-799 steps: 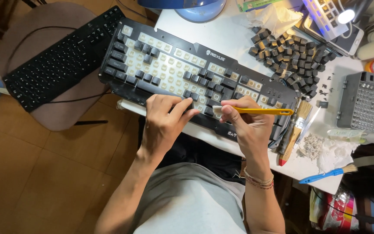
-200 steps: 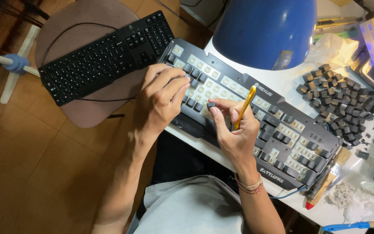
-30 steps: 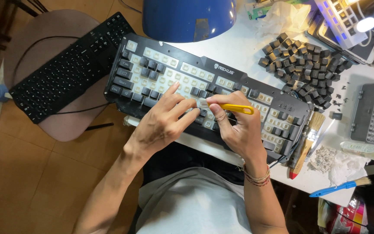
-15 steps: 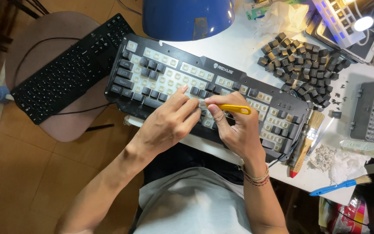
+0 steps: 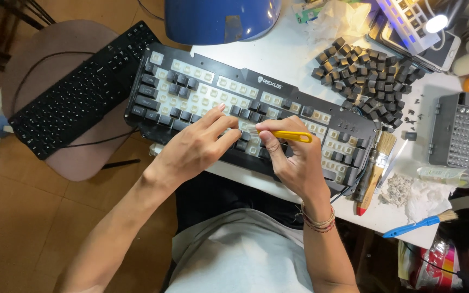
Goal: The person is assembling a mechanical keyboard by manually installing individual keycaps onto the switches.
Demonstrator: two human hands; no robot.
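Change: our hands barely shifted since half a second ago.
Left hand (image 5: 199, 144): released, steadying keyboard (image 5: 207, 87), frame centre.
Right hand (image 5: 294, 157): grasping yellow brush (image 5: 291, 135).
Advice: we judge short, light strokes best.
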